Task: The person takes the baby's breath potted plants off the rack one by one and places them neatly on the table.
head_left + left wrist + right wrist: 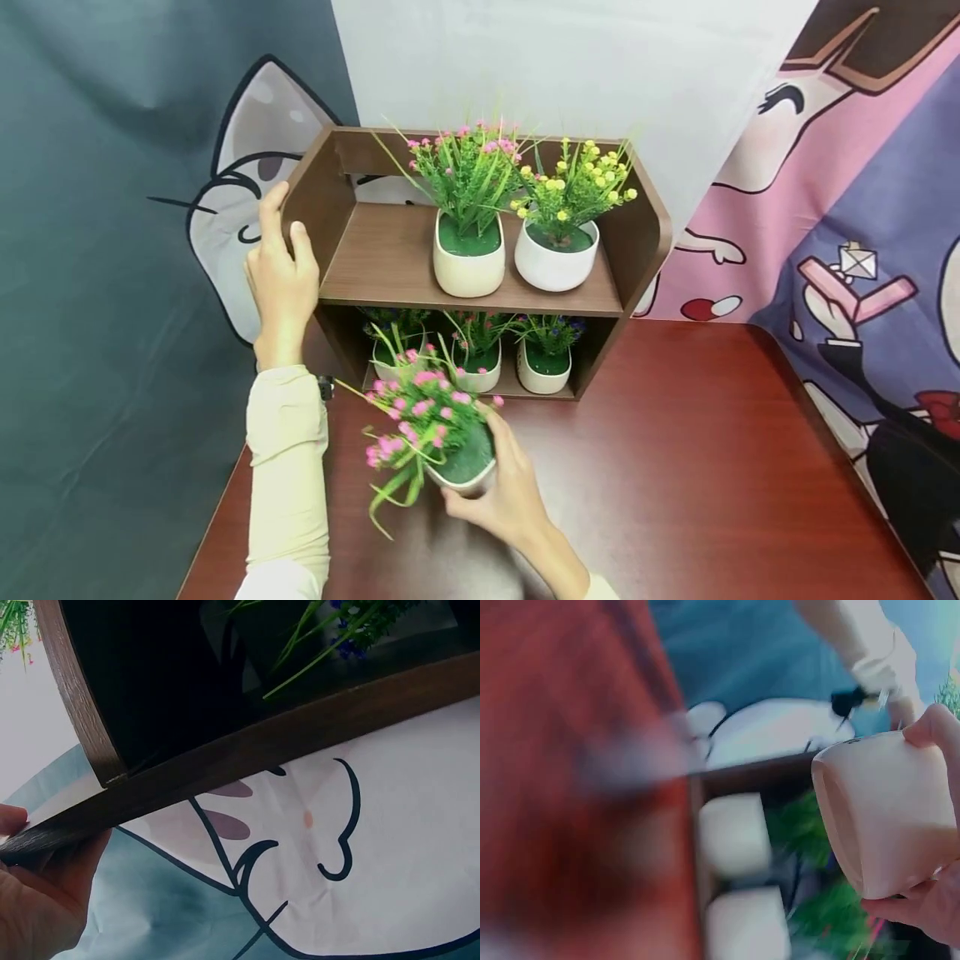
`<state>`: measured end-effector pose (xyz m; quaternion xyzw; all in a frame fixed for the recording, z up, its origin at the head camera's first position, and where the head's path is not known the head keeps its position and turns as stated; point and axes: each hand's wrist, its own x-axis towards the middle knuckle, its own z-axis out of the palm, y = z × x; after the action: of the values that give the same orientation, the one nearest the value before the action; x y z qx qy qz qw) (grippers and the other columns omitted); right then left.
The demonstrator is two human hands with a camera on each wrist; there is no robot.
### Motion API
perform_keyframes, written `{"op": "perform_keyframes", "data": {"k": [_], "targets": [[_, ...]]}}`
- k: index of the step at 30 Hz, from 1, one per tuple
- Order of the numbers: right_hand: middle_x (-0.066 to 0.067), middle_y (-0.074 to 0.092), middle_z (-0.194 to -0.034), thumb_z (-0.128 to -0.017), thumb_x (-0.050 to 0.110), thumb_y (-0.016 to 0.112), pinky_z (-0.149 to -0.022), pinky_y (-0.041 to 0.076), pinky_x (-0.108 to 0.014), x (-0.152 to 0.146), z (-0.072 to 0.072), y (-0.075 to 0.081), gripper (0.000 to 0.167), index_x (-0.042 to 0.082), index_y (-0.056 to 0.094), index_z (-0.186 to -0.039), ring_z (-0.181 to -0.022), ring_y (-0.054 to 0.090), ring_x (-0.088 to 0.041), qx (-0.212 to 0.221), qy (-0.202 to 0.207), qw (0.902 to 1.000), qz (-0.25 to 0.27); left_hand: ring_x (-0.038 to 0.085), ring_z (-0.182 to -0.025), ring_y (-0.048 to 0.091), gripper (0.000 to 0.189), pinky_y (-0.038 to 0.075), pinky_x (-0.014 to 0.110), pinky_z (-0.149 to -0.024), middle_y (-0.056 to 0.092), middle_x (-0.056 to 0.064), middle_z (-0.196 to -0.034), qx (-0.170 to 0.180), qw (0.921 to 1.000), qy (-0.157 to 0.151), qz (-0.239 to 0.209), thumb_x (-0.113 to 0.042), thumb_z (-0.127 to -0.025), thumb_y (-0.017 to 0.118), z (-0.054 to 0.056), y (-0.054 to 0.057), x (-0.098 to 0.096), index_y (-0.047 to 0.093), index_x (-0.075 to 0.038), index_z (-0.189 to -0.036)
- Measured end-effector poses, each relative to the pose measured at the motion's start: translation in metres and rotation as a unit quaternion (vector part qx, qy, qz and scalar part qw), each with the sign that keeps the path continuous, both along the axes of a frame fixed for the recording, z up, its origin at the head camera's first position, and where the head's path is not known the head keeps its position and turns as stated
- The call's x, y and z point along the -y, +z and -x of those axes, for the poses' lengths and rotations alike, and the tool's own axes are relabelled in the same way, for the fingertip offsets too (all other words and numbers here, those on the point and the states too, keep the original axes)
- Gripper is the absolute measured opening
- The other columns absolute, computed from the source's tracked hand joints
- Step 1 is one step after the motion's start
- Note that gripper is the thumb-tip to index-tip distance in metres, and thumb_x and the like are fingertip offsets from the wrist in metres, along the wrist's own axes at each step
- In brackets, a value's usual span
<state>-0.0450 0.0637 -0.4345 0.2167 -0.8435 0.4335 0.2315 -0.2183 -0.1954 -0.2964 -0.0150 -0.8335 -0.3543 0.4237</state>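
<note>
In the head view, your right hand point(510, 492) has thumb and fingers clamped on the pot of a pink-flowered plant point(456, 454). It is tilted in front of the shelf point(386, 258), over the desk point(705, 450), nearer the desk's left edge than its right. Your left hand point(285, 271) is at the top of the shelf's left side panel, one finger and the thumb standing apart. Another pink plant point(469, 250) and a yellow-flowered plant point(557, 258) stand upright near the upper board's front edge. Three more pots sit below, the rightmost pot point(545, 371) near the lower right corner. Your tilted plant's leaves overlap the lower left pots in this view; if they touch, a sideways swing could snag them.

From the left wrist, your fingers and thumb lie on opposite faces of the side panel, gripping it. A hard pull there might shift the shelf and rock the upper pots.

From the right wrist, the held pot's underside shows, your fingers and thumb pressed to opposite sides of its wall. That wall looks smooth, so a slack grip could let the pot roll or drop onto the desk.
</note>
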Motion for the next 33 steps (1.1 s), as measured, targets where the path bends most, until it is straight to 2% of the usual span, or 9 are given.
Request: {"op": "perform_keyframes", "data": {"k": [3, 7, 12, 15, 18, 21, 24, 27, 33], "targets": [[-0.008, 0.051, -0.128, -0.051, 0.023, 0.083, -0.082, 0.047, -0.043, -0.030, -0.016, -0.020, 0.099, 0.005, 0.038, -0.137, -0.105, 0.055, -0.023, 0.030, -0.054, 0.9981, 0.001, 0.029, -0.049, 0.030, 0.040, 0.023, 0.038, -0.054, 0.047, 0.020, -0.063, 0.001, 1.0000, -0.004, 0.001, -0.020, -0.097, 0.039, -0.002, 0.000, -0.001, 0.042, -0.026, -0.137], [-0.015, 0.056, -0.119, -0.046, 0.014, 0.083, -0.083, 0.044, -0.031, -0.074, -0.034, -0.038, 0.097, 0.000, 0.042, -0.133, -0.100, 0.056, -0.026, 0.047, -0.156, 0.9866, 0.006, 0.029, -0.050, 0.030, 0.041, 0.023, 0.038, -0.054, 0.055, 0.023, -0.073, 0.000, 1.0000, -0.004, 0.002, -0.019, -0.096, 0.040, -0.003, -0.002, 0.001, 0.043, -0.025, -0.137], [-0.023, 0.052, -0.120, -0.047, 0.003, 0.082, -0.087, 0.027, -0.010, -0.122, -0.044, -0.050, 0.096, -0.004, 0.039, -0.132, -0.102, 0.052, -0.032, 0.080, -0.280, 0.9557, 0.042, 0.027, -0.050, 0.031, 0.040, 0.024, 0.038, -0.054, 0.058, 0.022, -0.080, -0.004, 1.0000, 0.002, 0.000, -0.019, -0.096, 0.040, -0.001, -0.002, 0.002, 0.043, -0.025, -0.136], [-0.025, 0.048, -0.124, -0.051, -0.001, 0.079, -0.089, 0.026, -0.013, -0.141, -0.042, -0.054, 0.095, -0.003, 0.035, -0.134, -0.107, 0.048, -0.033, 0.096, -0.332, 0.9348, 0.081, 0.023, -0.049, 0.029, 0.040, 0.024, 0.038, -0.054, 0.059, 0.022, -0.080, -0.003, 0.9999, 0.009, 0.002, -0.019, -0.096, 0.041, 0.000, -0.002, 0.002, 0.043, -0.025, -0.136], [-0.024, 0.045, -0.127, -0.055, 0.000, 0.078, -0.093, 0.031, -0.028, -0.156, -0.033, -0.057, 0.093, -0.002, 0.032, -0.136, -0.110, 0.045, -0.034, 0.106, -0.363, 0.9190, 0.110, 0.021, -0.049, 0.029, 0.040, 0.024, 0.037, -0.054, 0.062, 0.022, -0.082, 0.000, 0.9999, 0.012, 0.001, -0.021, -0.096, 0.041, 0.002, -0.003, 0.000, 0.044, -0.026, -0.136], [-0.027, 0.041, -0.130, -0.059, 0.002, 0.079, -0.097, 0.029, -0.041, -0.166, -0.018, -0.064, 0.093, -0.003, 0.029, -0.137, -0.115, 0.042, -0.037, 0.104, -0.380, 0.9100, 0.131, 0.024, -0.049, 0.034, 0.040, 0.025, 0.037, -0.055, 0.064, 0.021, -0.087, 0.003, 0.9999, 0.013, -0.003, -0.022, -0.096, 0.040, 0.003, -0.003, 0.000, 0.043, -0.027, -0.136], [-0.028, 0.037, -0.134, -0.061, 0.005, 0.081, -0.102, 0.026, -0.042, -0.173, 0.000, -0.075, 0.097, -0.004, 0.025, -0.140, -0.120, 0.038, -0.039, 0.100, -0.393, 0.9022, 0.146, 0.029, -0.052, 0.038, 0.040, 0.027, 0.039, -0.057, 0.065, 0.021, -0.094, 0.003, 0.9999, 0.011, -0.005, -0.023, -0.096, 0.039, 0.002, -0.002, -0.001, 0.043, -0.028, -0.136], [-0.028, 0.037, -0.134, -0.062, 0.008, 0.082, -0.102, 0.026, -0.045, -0.181, 0.022, -0.088, 0.098, -0.003, 0.025, -0.141, -0.122, 0.037, -0.040, 0.100, -0.389, 0.9048, 0.143, 0.031, -0.052, 0.038, 0.040, 0.027, 0.039, -0.058, 0.063, 0.023, -0.088, 0.003, 0.9999, 0.011, -0.005, -0.022, -0.096, 0.039, 0.002, -0.001, -0.002, 0.043, -0.028, -0.136], [-0.026, 0.043, -0.124, -0.061, 0.010, 0.083, -0.095, 0.031, -0.049, -0.196, 0.073, -0.109, 0.088, -0.003, 0.036, -0.134, -0.115, 0.042, -0.038, 0.088, -0.354, 0.9250, 0.108, 0.033, -0.053, 0.038, 0.040, 0.026, 0.039, -0.058, 0.059, 0.025, -0.079, 0.009, 0.9999, 0.013, -0.003, -0.023, -0.097, 0.038, 0.001, 0.000, -0.003, 0.041, -0.028, -0.136]]}}
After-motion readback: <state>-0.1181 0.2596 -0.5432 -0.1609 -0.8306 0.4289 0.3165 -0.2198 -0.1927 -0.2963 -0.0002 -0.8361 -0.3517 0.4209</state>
